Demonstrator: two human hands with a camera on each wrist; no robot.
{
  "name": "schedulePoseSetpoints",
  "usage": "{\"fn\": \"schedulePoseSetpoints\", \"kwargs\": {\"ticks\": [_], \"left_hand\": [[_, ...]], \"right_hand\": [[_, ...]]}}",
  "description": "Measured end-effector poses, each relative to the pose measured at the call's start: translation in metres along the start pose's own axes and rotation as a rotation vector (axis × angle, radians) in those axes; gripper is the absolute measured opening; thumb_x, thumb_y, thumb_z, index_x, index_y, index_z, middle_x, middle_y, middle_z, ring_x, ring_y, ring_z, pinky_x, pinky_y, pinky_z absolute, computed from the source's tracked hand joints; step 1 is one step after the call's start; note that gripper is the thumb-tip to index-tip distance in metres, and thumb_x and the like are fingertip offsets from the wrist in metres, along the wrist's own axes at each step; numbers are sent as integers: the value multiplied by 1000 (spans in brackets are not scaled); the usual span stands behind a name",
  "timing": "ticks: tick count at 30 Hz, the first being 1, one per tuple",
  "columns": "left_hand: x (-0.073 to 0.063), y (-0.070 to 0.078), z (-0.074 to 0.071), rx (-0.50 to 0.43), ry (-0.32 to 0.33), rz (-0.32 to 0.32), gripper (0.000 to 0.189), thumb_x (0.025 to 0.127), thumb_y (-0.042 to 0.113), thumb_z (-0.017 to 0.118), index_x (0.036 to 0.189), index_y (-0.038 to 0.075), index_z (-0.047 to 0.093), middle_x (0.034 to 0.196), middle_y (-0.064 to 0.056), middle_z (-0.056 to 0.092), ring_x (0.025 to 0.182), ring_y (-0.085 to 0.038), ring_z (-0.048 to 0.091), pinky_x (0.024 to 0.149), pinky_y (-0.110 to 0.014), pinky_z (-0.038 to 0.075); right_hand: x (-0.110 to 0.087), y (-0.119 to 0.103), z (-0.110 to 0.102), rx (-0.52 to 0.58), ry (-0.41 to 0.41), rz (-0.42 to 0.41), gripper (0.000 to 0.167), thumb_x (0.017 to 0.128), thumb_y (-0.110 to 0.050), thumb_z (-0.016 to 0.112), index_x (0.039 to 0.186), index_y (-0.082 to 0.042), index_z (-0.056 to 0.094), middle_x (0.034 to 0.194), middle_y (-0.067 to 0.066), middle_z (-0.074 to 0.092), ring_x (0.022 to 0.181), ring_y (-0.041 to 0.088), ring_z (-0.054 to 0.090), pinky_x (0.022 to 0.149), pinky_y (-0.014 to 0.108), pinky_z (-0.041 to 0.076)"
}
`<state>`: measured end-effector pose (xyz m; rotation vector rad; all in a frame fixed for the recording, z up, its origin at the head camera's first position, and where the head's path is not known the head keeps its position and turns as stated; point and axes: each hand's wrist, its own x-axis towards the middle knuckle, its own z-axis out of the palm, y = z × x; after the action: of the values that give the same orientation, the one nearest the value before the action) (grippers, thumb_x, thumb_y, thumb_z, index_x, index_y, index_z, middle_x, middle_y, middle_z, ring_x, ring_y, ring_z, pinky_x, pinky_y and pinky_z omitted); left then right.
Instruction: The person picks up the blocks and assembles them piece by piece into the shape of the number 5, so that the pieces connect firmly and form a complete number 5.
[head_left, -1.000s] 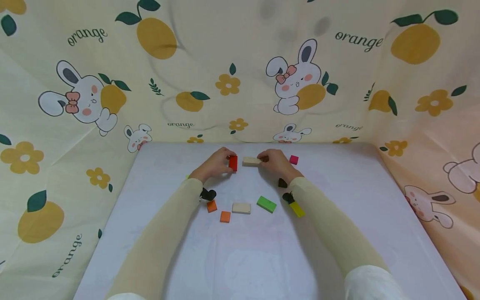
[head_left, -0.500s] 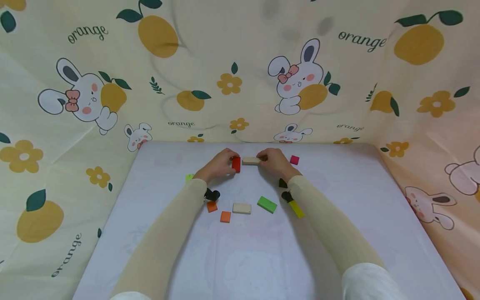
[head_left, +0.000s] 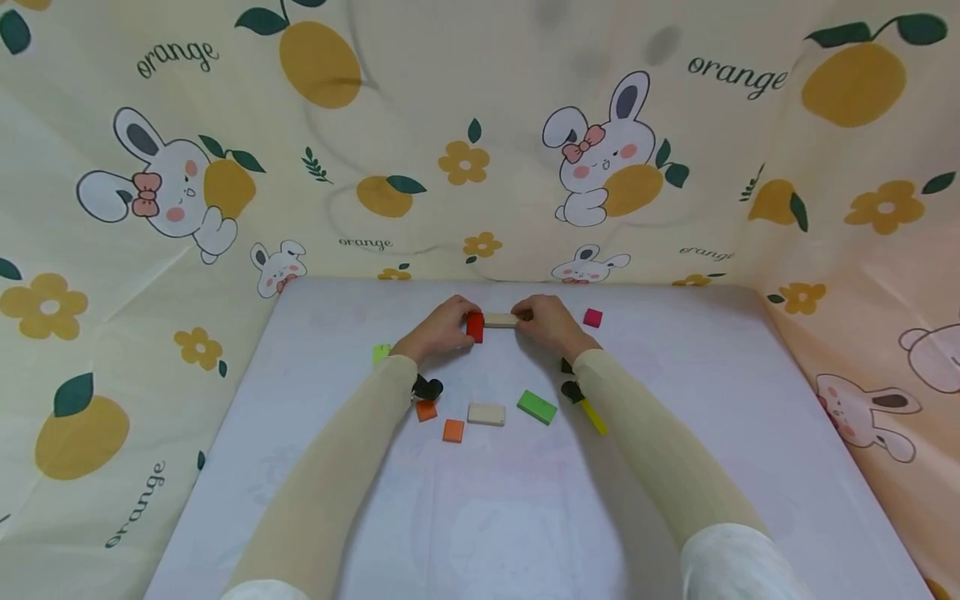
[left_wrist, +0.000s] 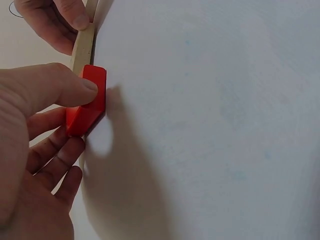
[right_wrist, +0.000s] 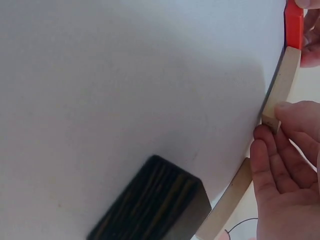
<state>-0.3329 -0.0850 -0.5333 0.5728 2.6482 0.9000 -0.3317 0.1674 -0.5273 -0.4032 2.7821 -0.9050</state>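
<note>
Thumb and fingers of my left hand [head_left: 438, 329] pinch a red wooden block [head_left: 475, 327] near the back of the table. Its end meets a plain wooden block [head_left: 500, 320], whose far end my right hand [head_left: 553, 327] pinches. The left wrist view has the thumb on top of the red block [left_wrist: 95, 82] and the fingers below and behind it. From the right wrist, the plain block [right_wrist: 282, 85] and the red block [right_wrist: 294, 25] line up end to end. A dark striped block [right_wrist: 155, 200] lies nearer, beside another plain wooden block [right_wrist: 227, 205].
Closer to me on the white table [head_left: 480, 517] lie two orange blocks [head_left: 453, 431], a plain block [head_left: 487, 414], a green block [head_left: 536, 407] and a yellow block [head_left: 593, 417]. A pink block [head_left: 592, 317] sits right of the right hand, a lime block [head_left: 381, 354] by the left wrist.
My left hand has moved right with the red block, closing the gap to the plain block. The right hand keeps its pinch nearly in place. The head view has shifted slightly.
</note>
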Motion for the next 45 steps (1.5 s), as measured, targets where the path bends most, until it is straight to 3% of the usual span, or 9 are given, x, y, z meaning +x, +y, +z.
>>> {"fn": "schedulePoseSetpoints", "kwargs": {"ticks": [45], "left_hand": [[-2,0,0,2,-8,5,67,98,12,79,159,6,53,149,-15,50,131,-29,51,117,-43,45]], "right_hand": [[3,-2,1,10,-26,16,30,103,-7,70,132,-3,75,117,12,70,102,29,59,93,41,55]]}}
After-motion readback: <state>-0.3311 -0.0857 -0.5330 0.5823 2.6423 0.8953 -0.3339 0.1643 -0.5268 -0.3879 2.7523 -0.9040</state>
